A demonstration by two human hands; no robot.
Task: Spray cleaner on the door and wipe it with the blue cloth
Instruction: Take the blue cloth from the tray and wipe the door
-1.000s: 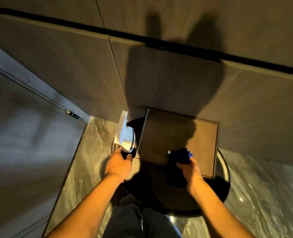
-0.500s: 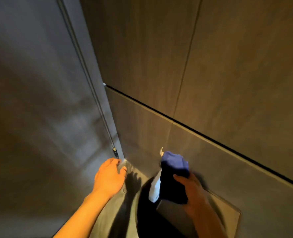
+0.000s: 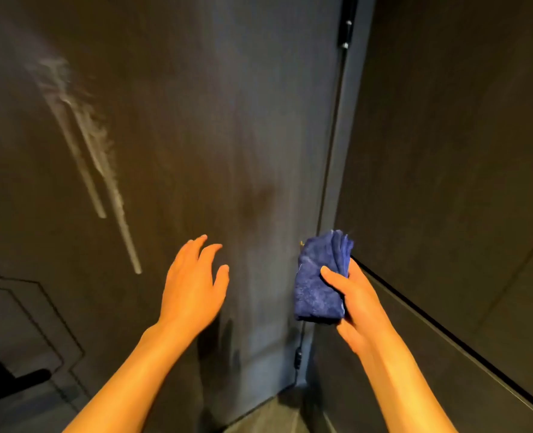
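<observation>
The dark door (image 3: 196, 135) fills the left and middle of the view. Whitish streaks of cleaner (image 3: 87, 151) run down its upper left. My right hand (image 3: 356, 295) is shut on the folded blue cloth (image 3: 318, 282), held upright just in front of the door's hinge edge. Near the door's middle my left hand (image 3: 193, 282) is raised, holding nothing, fingers spread. No spray bottle is in view.
A dark wood-panelled wall (image 3: 462, 182) stands at the right, meeting the door at a hinge strip (image 3: 343, 32). A black door handle (image 3: 31, 378) sticks out at the lower left. A strip of floor (image 3: 268, 414) shows at the bottom.
My view swung up from the stool and floor to the door. My left hand let go of the spray bottle and rose open. My right hand lifted the blue cloth.
</observation>
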